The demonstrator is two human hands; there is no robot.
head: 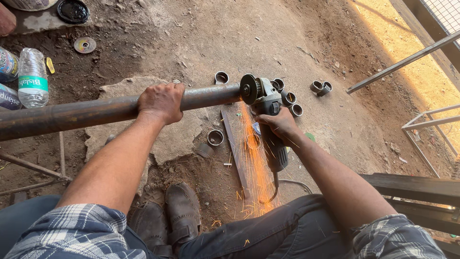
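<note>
My left hand (161,102) grips a long dark steel pipe (86,113) that runs from the left edge to the middle of the view. My right hand (279,123) holds a grey angle grinder (269,115). Its disc (248,89) meets the pipe's right end, and orange sparks (252,163) stream down toward my legs. Several short cut pipe rings (289,99) lie on the dirt around the grinder, with one ring (215,137) just below the pipe.
Plastic water bottles (31,76) lie at the left, with a worn disc (85,45) and a black lid (73,10) beyond. A flat stone slab (120,91) sits under the pipe. Metal frames (424,120) stand at the right. My shoes (182,211) rest below.
</note>
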